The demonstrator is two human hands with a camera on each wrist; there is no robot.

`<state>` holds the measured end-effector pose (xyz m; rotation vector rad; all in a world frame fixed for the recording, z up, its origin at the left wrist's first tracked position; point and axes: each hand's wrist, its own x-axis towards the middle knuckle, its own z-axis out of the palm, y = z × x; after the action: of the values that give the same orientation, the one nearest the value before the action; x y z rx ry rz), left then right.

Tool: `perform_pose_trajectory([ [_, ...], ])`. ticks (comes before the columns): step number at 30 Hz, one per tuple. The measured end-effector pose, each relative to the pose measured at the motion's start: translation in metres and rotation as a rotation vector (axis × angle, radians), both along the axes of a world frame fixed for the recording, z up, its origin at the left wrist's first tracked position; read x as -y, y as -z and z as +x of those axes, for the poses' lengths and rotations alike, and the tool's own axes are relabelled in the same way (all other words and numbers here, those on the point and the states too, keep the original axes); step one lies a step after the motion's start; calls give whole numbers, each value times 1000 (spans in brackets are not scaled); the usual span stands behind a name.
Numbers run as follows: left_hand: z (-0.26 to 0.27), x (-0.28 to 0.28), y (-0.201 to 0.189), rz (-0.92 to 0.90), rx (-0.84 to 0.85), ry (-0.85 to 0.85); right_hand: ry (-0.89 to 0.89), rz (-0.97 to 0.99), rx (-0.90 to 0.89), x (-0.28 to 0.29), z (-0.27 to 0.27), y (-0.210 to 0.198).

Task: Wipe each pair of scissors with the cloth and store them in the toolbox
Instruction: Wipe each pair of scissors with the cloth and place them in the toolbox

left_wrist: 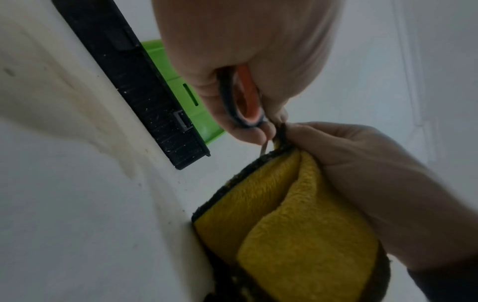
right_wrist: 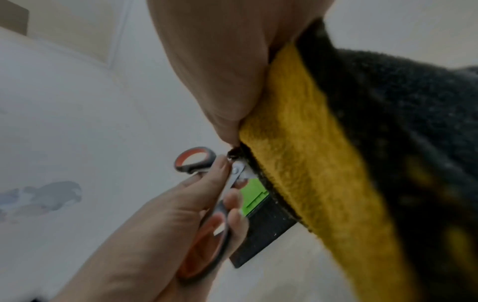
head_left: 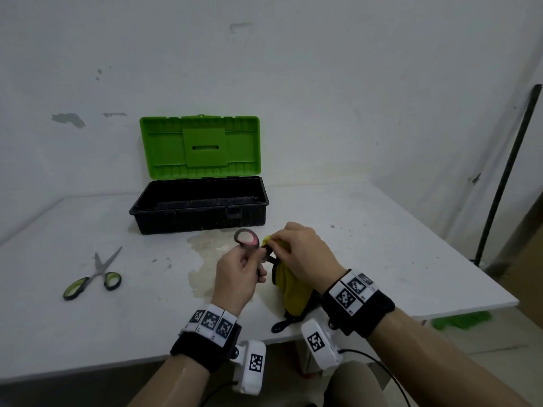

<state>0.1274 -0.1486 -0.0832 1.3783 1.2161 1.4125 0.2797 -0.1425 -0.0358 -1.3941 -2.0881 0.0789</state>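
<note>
My left hand (head_left: pixel 239 271) grips the handles of the orange-and-grey scissors (head_left: pixel 246 238) above the table's front middle; one handle loop sticks up past my fingers. Right beside it, my right hand (head_left: pixel 296 251) pinches the yellow cloth (head_left: pixel 292 286) with dark backing around the blades, which stay hidden inside the fold. In the right wrist view the scissors' pivot (right_wrist: pixel 236 169) shows at the edge of the cloth (right_wrist: pixel 310 143). A second pair, the green-handled scissors (head_left: pixel 94 277), lies flat at the left. The toolbox (head_left: pixel 199 211), black with a green lid (head_left: pixel 199 143) raised, stands behind.
A white table (head_left: pixel 382 245) carries a pale stain (head_left: pixel 205 245) in front of the toolbox. A black pole (head_left: pixel 505 177) leans against the wall at the right. Something green (head_left: pixel 461 320) lies on the floor past the table's right corner.
</note>
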Motion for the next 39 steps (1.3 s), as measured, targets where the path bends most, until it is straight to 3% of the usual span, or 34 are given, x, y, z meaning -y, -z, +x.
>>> perform_pose_trajectory([
  [4,-3,2,2,-41,36,-3,161,34,-104,-13,18,-6],
  [9,-1,-4,-3,-232,365,-12,-128,90,-174,3,12,-5],
  [12,3,-4,-5,-289,441,30,-168,52,-119,5,6,2],
  [20,7,0,-5,-313,449,23,196,94,-207,-11,19,-3],
  [25,8,0,-7,-288,461,29,-76,28,-93,7,-1,2],
  [32,8,2,-4,-294,391,-8,179,51,-189,-10,16,-7],
  [37,9,2,-5,-267,365,-9,-6,-5,-42,8,-5,-4],
  [39,11,3,-5,-263,364,-4,26,-33,10,10,-8,-1],
])
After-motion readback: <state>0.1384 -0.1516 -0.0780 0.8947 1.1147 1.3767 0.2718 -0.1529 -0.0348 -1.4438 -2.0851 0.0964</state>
